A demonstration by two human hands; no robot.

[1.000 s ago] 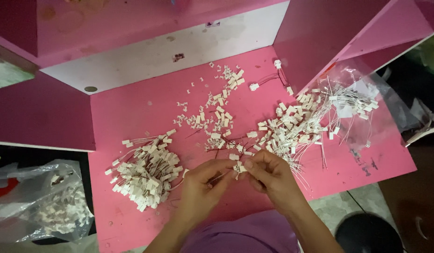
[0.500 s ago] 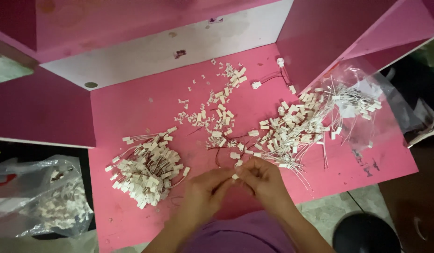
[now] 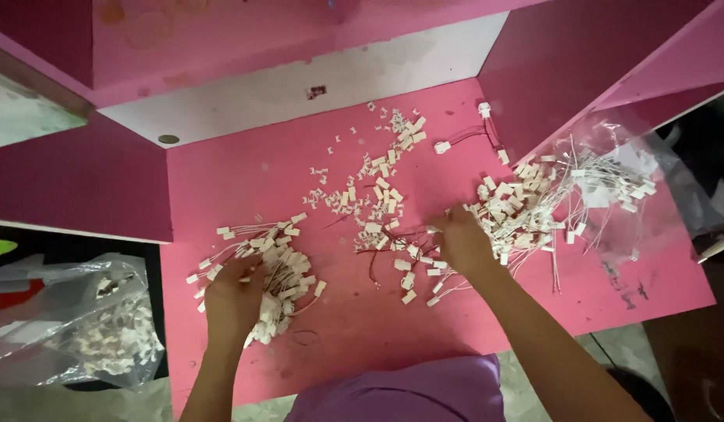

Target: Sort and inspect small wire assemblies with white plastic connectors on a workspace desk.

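My left hand rests palm down on a pile of small white connectors with thin red wires at the left of the pink table; its fingers are hidden among the pieces. My right hand reaches into the bigger heap of wired connectors at the right, fingers curled at the heap's left edge. Whether either hand grips a piece cannot be made out. Loose white connector shells lie scattered in the middle.
A clear plastic bag lies under the right heap. Another clear bag with white pieces sits off the table's left edge. Pink side panels flank the table, and a white back board has a round hole.
Both hands were together at the table's front middle, working one small piece. Now they have parted: the left went to the left pile, the right to the right heap.
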